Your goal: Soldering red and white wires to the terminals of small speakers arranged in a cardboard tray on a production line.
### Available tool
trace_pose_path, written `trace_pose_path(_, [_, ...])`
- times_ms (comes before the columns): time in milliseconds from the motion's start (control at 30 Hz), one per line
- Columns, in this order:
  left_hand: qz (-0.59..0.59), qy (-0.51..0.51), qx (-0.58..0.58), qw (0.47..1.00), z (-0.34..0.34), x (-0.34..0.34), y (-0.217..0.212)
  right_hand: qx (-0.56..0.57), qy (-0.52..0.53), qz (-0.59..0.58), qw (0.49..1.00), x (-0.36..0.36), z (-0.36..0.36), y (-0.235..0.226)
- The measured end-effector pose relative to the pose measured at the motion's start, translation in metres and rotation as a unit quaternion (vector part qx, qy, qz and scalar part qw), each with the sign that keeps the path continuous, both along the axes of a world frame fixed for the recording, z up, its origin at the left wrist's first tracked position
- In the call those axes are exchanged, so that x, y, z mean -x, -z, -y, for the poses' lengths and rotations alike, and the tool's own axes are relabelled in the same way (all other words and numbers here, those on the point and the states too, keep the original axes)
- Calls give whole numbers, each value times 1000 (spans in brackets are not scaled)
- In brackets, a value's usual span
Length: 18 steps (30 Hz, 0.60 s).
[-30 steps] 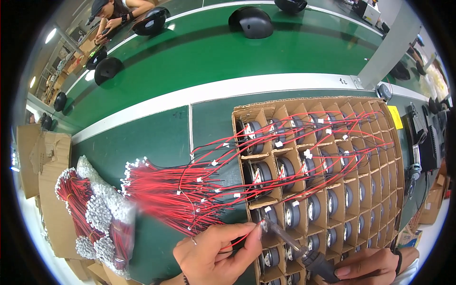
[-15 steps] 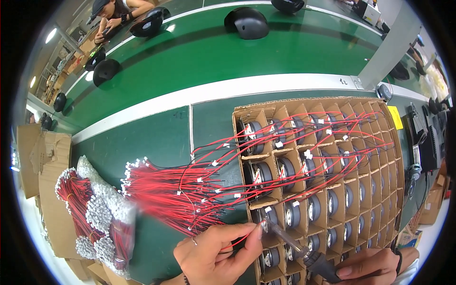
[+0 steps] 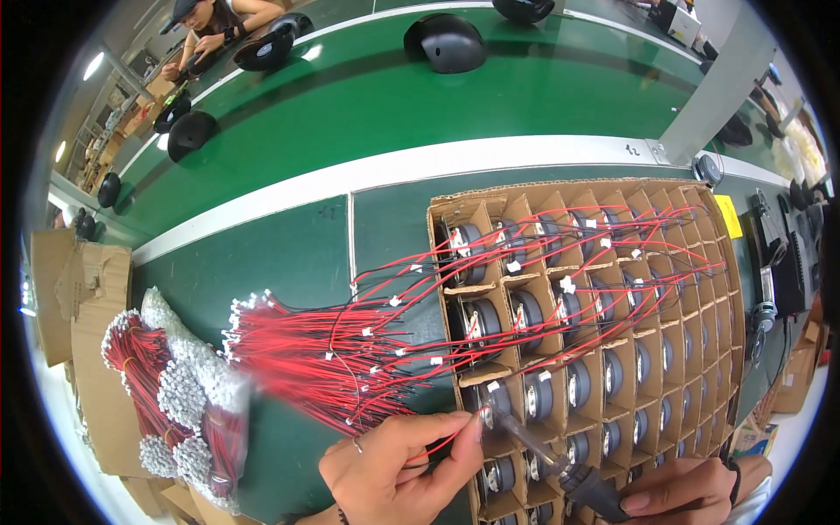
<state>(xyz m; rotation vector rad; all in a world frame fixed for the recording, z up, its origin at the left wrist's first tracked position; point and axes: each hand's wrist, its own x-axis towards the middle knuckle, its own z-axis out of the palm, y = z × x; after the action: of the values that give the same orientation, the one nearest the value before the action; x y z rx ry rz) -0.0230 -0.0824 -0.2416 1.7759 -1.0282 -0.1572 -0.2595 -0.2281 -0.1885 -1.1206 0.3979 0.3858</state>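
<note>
My left hand (image 3: 407, 464) pinches a thin red wire (image 3: 418, 455) between thumb and forefinger, at the near left part of a divided cardboard box (image 3: 573, 190). In my right hand (image 3: 687, 492) is a soldering iron (image 3: 582, 481) with a dark handle. Its tip slants up and left to the terminals of a round speaker (image 3: 484, 411) in a cell just beyond my left fingertips. A faint haze hangs around the tip, and the exact contact is hard to see. Several speakers stand on edge in the other cells, with red and black wires (image 3: 525, 332) lying across the far rows.
Left of the box lies a loose pile of red and black wires (image 3: 306, 350) with white connectors. Farther left is a bag of bundled wires (image 3: 188, 394) beside a cardboard carton (image 3: 101, 350). Beyond, black domed shells (image 3: 444, 44) lie on a green conveyor belt (image 3: 367, 114), where another person works.
The black shells on the belt have shifted slightly left. The other person's hand has moved a little. My hands, the wire and the soldering iron stay almost in place.
</note>
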Motion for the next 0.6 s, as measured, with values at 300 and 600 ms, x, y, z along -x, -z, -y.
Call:
trace_pose_path(300, [-3,3,-1,1000,0,0,0,-7,10,-29,1000,0,-1,-2])
trace_pose_path(600, [8,2,0,1000,0,0,0,328,106,352,870,-20,-8,7])
